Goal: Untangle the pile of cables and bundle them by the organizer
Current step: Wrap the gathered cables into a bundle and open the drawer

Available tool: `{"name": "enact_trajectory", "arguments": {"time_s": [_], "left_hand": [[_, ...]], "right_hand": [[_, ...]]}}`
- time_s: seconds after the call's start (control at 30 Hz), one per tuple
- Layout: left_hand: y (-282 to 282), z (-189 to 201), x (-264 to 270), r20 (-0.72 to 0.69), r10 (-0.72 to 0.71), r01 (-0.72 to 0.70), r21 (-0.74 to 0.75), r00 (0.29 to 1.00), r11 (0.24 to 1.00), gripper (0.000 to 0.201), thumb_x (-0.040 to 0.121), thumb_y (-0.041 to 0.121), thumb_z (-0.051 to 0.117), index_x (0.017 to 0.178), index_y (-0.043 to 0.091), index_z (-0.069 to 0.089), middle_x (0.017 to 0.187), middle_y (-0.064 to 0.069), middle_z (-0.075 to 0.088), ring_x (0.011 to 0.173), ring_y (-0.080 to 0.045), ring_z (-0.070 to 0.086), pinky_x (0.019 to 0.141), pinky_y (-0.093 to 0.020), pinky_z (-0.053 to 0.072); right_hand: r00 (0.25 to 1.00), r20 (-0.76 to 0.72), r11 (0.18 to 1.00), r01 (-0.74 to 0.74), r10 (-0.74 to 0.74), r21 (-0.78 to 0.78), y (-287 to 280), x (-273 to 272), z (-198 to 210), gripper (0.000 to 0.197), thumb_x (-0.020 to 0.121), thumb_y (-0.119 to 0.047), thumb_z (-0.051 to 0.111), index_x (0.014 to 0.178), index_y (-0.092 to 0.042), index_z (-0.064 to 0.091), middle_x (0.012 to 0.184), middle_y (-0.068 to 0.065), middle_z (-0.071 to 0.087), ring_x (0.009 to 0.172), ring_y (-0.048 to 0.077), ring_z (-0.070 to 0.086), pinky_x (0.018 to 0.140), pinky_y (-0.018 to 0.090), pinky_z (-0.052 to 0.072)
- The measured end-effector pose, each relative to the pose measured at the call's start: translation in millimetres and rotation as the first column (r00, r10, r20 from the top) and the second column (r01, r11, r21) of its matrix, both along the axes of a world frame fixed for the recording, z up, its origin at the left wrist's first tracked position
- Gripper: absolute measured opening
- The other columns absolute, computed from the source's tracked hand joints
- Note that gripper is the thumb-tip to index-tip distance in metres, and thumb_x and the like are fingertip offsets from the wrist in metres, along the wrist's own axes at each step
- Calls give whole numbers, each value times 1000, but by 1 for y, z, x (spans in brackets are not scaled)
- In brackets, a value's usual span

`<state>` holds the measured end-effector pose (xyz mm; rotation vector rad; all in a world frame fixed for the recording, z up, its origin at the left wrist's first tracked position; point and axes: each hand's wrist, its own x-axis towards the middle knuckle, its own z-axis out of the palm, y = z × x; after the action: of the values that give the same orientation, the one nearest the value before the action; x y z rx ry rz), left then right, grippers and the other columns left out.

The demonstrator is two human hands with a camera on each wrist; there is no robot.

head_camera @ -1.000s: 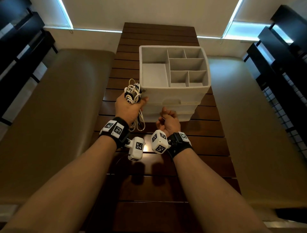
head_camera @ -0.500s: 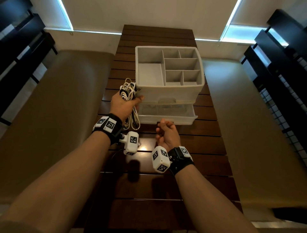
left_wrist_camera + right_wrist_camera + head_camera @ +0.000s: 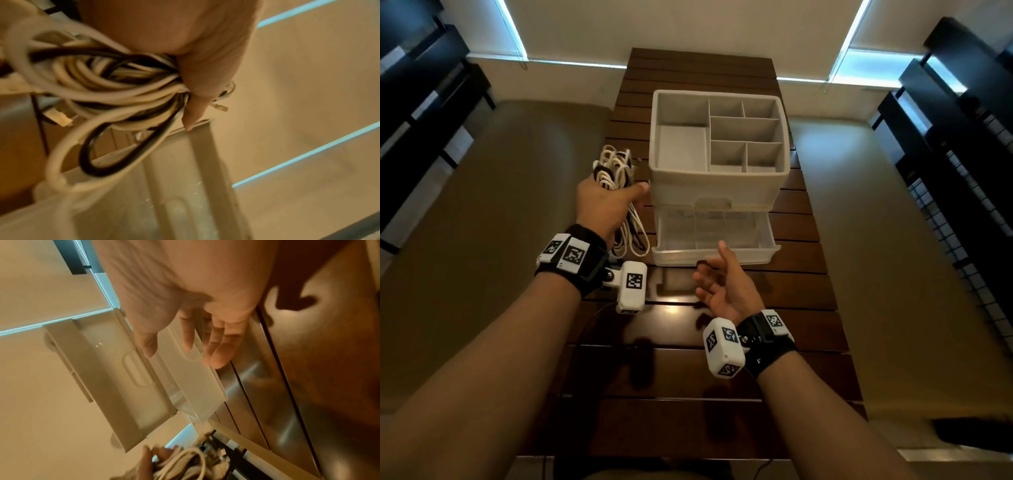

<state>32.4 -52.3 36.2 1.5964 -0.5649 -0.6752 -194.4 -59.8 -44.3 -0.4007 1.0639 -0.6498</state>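
My left hand [image 3: 608, 202] grips a coiled bundle of white and black cables [image 3: 616, 171] beside the left wall of the white organizer [image 3: 717, 190]; loops hang below the fist. In the left wrist view the cable bundle [image 3: 115, 84] is wrapped by my fingers, and the thumb tip touches the organizer's edge. The organizer has open compartments on top and a clear lower drawer [image 3: 714, 255] pulled out. My right hand [image 3: 719, 277] hovers just in front of the drawer, fingers relaxed and holding nothing. The right wrist view shows the right hand [image 3: 185, 344] near the drawer [image 3: 197, 386] front.
The organizer stands on a dark slatted wooden table [image 3: 722, 377]. Beige padded benches [image 3: 476, 240] run along both sides. Dark shelving [image 3: 962, 137] lines the right wall.
The lower drawer has slid out toward me, drawn by my right hand, which then let go and opened. My left hand kept hold of the cables beside the organizer.
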Motion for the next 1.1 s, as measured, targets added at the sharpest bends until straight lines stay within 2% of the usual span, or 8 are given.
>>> {"name": "enact_trajectory", "arguments": {"time_s": [0.13, 0.27, 0.37, 0.47, 0.63, 0.8, 0.97, 1.1], "left_hand": [[13, 51, -22, 4, -6, 7, -163, 1000, 987, 20, 83, 7, 86, 98, 2, 74, 76, -5, 72, 64, -16, 71, 64, -31, 60], [4, 90, -63, 296, -188, 278, -300, 936, 912, 24, 85, 12, 85, 103, 5, 72, 89, -2, 73, 78, -13, 72, 71, -31, 61], [-16, 85, -97, 552, -443, 566, -65, 707, 822, 40, 86, 21, 86, 122, 13, 69, 112, 4, 73, 102, -8, 71, 91, -26, 58], [-41, 50, -115, 606, -651, 654, 267, 458, 708, 43, 83, 31, 88, 119, 17, 69, 110, 1, 75, 101, -16, 72, 90, -35, 59], [-67, 3, -119, 596, -792, 486, 658, 129, 575, 38, 87, 30, 81, 118, 16, 65, 109, -10, 73, 97, -32, 69, 78, -38, 54], [-78, -19, -111, 530, -844, 324, 815, -84, 480, 35, 90, 31, 77, 117, 13, 63, 114, -14, 69, 98, -35, 68, 74, -37, 49], [-81, -26, -112, 478, -864, 324, 852, -162, 411, 58, 85, 42, 84, 123, 10, 54, 119, -15, 67, 103, -36, 68, 77, -37, 49], [-80, -24, -107, 406, -908, 394, 855, -101, 338, 69, 87, 47, 82, 132, 11, 44, 120, -14, 67, 93, -30, 63, 78, -38, 51]], "right_hand": [[1000, -15, 1000, -15, 14, -16, 0, -3, 1, 49, 91, -49, 74, 119, -10, 66, 112, 9, 72, 86, 21, 75, 65, 34, 57], [1000, 3, 999, -17, 17, -45, 8, -6, -5, 45, 90, -49, 76, 112, -12, 65, 105, 9, 72, 84, 21, 76, 62, 33, 55], [999, 46, 997, 3, 0, -72, 14, -6, -2, 45, 93, -46, 73, 114, -9, 60, 88, 5, 67, 69, 17, 72, 60, 33, 52], [998, 58, 998, 27, -23, -60, 16, -7, 5, 40, 96, -39, 71, 117, -7, 60, 86, 6, 70, 68, 15, 73, 62, 33, 55], [982, 154, 994, 106, -106, 7, 16, -4, 13, 37, 98, -21, 70, 128, -1, 61, 91, 16, 68, 76, 26, 76, 68, 40, 64], [970, 216, 994, 111, -111, 11, 15, -6, 2, 30, 102, -16, 63, 129, -2, 62, 120, 25, 62, 110, 38, 68, 83, 47, 63], [976, 197, 995, 96, -97, 11, 15, -5, -3, 20, 101, -16, 65, 118, -5, 67, 135, 32, 61, 115, 41, 68, 88, 49, 61], [982, 165, 995, 97, -97, 8, 17, -4, -1, 56, 88, -22, 76, 132, 7, 59, 136, 31, 61, 121, 42, 67, 84, 45, 63]]}}
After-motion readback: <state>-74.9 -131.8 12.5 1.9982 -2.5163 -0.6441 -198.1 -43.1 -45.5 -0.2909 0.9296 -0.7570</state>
